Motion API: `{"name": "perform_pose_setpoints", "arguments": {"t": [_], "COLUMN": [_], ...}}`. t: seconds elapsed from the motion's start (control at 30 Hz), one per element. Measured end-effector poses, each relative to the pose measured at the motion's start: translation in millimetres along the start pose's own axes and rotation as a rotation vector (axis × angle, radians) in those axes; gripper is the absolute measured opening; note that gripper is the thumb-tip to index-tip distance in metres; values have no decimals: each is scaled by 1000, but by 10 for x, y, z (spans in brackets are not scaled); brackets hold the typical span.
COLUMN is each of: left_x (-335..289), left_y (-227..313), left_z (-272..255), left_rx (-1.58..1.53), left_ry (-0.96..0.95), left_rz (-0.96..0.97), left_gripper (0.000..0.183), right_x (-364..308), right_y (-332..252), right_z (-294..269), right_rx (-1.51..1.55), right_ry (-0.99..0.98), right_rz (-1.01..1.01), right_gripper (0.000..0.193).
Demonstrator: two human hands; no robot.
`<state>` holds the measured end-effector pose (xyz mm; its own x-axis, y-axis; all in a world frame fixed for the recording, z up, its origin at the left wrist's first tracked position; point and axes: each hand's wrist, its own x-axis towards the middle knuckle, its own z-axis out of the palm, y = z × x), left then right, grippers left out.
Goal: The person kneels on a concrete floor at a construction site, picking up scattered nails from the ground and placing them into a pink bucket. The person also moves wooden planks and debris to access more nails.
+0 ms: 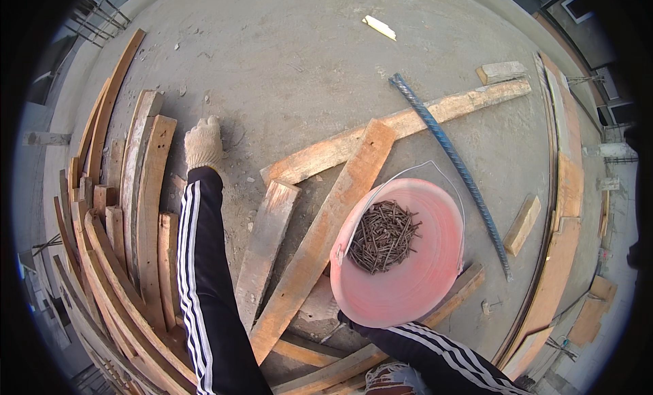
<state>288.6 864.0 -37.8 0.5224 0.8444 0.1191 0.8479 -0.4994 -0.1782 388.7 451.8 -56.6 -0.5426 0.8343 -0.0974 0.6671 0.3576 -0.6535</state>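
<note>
My left hand, in a cream knitted work glove, reaches down to the concrete floor beside the stacked timber. Its fingers are curled; whatever they hold, if anything, is hidden. A pink bucket with a thin wire handle leans with its mouth toward me. Inside it lies a heap of brown, rusty-looking nails. My right sleeve, black with white stripes, runs to the bucket's near side, and the hand itself is hidden behind the bucket. Between my arms, a wooden plank crosses other boards.
Many upright-looking boards crowd the left side. A long pale beam lies beyond the bucket, crossed by a dark blue ribbed rod. Short wood blocks lie at right, near long planks along the edge.
</note>
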Motion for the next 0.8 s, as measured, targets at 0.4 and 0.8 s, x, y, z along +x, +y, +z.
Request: {"name": "perform_pose_setpoints", "arguments": {"t": [0.4,0.8], "left_x": [-771,-749], "left_y": [-107,-27], "left_z": [-174,-200], "left_rx": [-351,-128], "left_ry": [60,-12], "left_rz": [-36,163], "left_gripper": [20,18], "right_x": [-16,-70], "right_y": [-88,-68], "right_z": [-131,41], "right_rx": [-76,-77], "right_ry": [-119,192], "right_rz": [21,-50], "right_gripper": [54,51]}}
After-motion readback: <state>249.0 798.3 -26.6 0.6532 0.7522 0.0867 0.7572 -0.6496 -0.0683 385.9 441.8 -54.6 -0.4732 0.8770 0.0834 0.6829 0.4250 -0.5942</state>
